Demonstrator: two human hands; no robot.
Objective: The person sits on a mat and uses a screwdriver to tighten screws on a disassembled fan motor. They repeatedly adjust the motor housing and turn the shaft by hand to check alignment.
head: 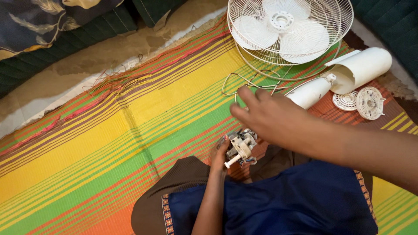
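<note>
My left hand (219,156) grips a small fan motor (241,147) with a white shaft, held low in front of my lap. Stretched out above the mat, my right hand (263,115) has its fingers apart and holds nothing. It hovers over loose wires (244,82) lying on the striped mat (109,139). Just beyond its fingertips lies a white fan neck piece (311,91).
A white fan guard with blades (289,30) lies at the top. A white cylindrical motor cover (363,67) and two small round white parts (369,102) lie at the right. Dark cushions (48,21) border the mat at the top left.
</note>
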